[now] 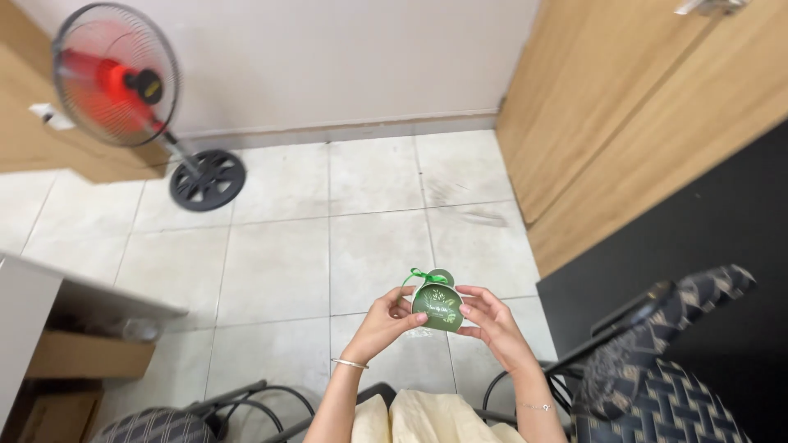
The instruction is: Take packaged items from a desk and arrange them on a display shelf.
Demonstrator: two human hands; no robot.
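Lower centre of frame: left hand (379, 326) and right hand (492, 321), fingers pinching a small green gift box (437, 305) with ribbon, from both sides, above tiled floor (279, 262).

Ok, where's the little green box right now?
In the head view, the green box sits low and centre, held between the left hand and right hand, above the tiled floor.

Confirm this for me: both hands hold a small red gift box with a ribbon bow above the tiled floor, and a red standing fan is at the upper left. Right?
Not quite: the gift box is green, not red, with a green ribbon bow, as the head view shows. The rest stands: the left hand and right hand both hold it above the tiled floor, and the red standing fan is upper left.
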